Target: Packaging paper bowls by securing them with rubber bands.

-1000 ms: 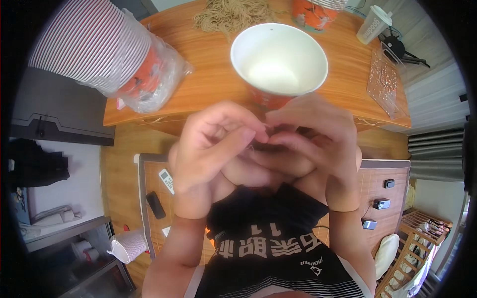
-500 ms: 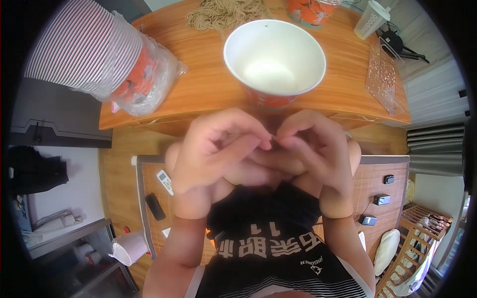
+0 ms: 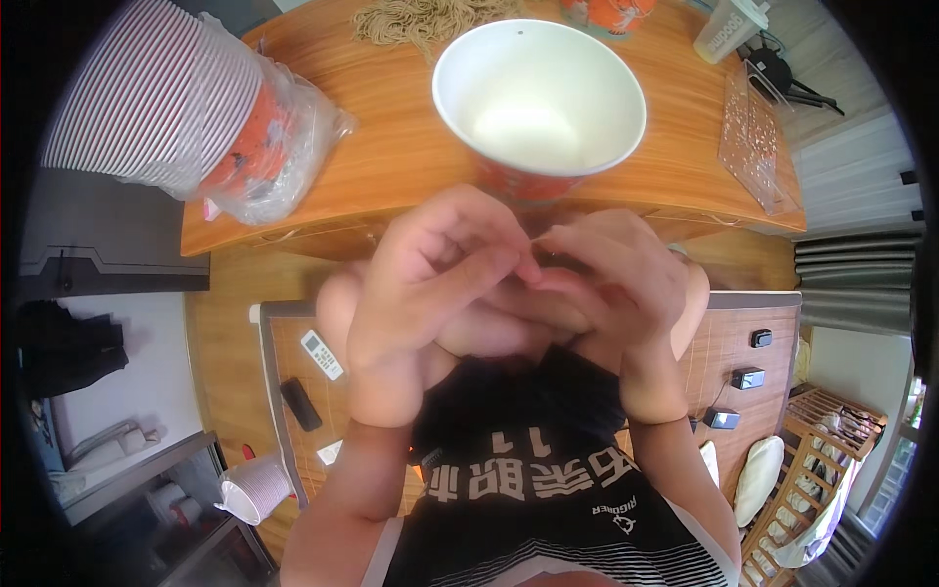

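Over my lap, just short of the table edge, both hands meet at their fingertips. The thumb and forefinger of my left hand (image 3: pixel 430 269) are pinched together; whatever lies between them is too small to make out. My right hand (image 3: pixel 626 279) reaches in from the other side, its thumb tip against the left fingertips. Its forefinger is lifted apart from that thumb, and I see nothing held there. Right beyond the hands, near the front of the table, stands a large round paper bucket (image 3: pixel 538 103), white inside and red outside, with a small hole near its far rim.
On the wooden table (image 3: pixel 381 127), a plastic-wrapped stack of paper buckets (image 3: pixel 161 108) leans at left. Tan cord (image 3: pixel 421 22), another red bucket (image 3: pixel 611 14), a lidded cup (image 3: pixel 729 31) and a clear perforated plate (image 3: pixel 753 137) lie farther back. Beside me are a remote (image 3: pixel 321 354) and a phone (image 3: pixel 300 404).
My right forefinger has lifted away from its thumb, and the right hand has turned slightly. The left hand stays pinched. The view has shifted a little, so the table sits higher in it.
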The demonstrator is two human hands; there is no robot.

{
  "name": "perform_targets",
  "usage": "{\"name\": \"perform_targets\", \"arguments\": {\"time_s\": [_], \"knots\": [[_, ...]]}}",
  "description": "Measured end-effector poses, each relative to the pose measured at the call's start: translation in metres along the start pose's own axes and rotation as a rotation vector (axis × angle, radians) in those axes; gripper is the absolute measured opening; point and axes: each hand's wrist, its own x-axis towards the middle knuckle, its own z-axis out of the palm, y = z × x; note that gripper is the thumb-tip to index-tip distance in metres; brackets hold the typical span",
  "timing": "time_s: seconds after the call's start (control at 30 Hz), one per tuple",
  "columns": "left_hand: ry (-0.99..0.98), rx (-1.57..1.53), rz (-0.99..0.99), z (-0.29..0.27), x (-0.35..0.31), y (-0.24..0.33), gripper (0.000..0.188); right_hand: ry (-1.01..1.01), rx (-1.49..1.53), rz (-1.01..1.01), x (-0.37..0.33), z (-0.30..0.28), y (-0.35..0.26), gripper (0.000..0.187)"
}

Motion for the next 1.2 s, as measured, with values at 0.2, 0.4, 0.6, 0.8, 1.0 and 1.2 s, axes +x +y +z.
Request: {"name": "perform_targets", "arguments": {"time_s": [0.2, 0.4, 0.6, 0.8, 1.0, 1.2], "knots": [[0.045, -0.024, -0.036, -0.002, -0.003, -0.002, 0.010, 0.072, 0.026, 0.079, 0.002, -0.001, -0.006, 0.046], [0.080, -0.036, -0.046, 0.005, -0.004, 0.000, 0.012, 0.099, -0.151, -0.168, 0.003, 0.002, -0.004, 0.039], [0.044, 0.030, -0.100, 0.003, -0.006, 0.000, 0.015, 0.019, -0.359, -0.285, 0.004, -0.007, -0.004, 0.033], [0.131, 0.120, -0.112, 0.015, 0.000, 0.000, 0.015, 0.026, -0.292, -0.147, 0.004, -0.007, -0.003, 0.027], [0.123, 0.603, 0.160, 0.000, 0.008, -0.024, 0.013, 0.029, -0.345, -0.211, 0.003, -0.008, 0.018, 0.028], [0.081, 0.938, 0.222, -0.001, 0.009, -0.022, 0.008, -0.124, -0.464, -0.264, 0.005, -0.017, 0.030, 0.018]]}}
